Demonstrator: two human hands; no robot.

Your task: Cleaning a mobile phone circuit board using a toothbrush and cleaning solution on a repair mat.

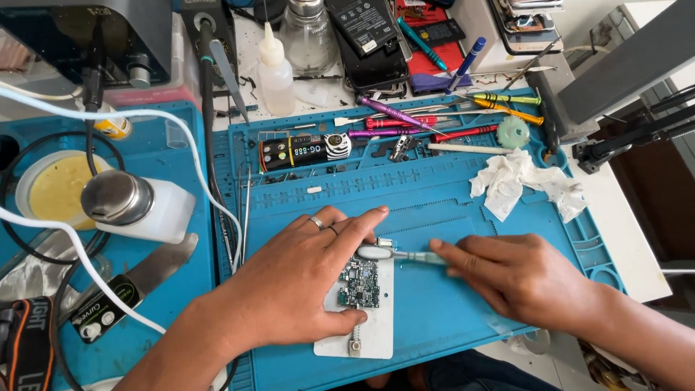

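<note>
A small green circuit board (360, 282) lies on a white plate (376, 333) on the blue work mat (449, 210). My left hand (304, 282) rests flat over the left side of the plate and board, fingers spread, a ring on one finger. My right hand (514, 275) grips a small brush (394, 254) with a pale green handle. Its white head lies across the top edge of the board, beside my left fingertips.
Screwdrivers and tweezers (434, 119) lie along the mat's far edge, with a crumpled tissue (521, 185) at right. A steel-topped white dispenser bottle (137, 206), a yellow paste dish (58, 188) and white cables (108, 116) sit at left. Bottles and phone parts stand behind.
</note>
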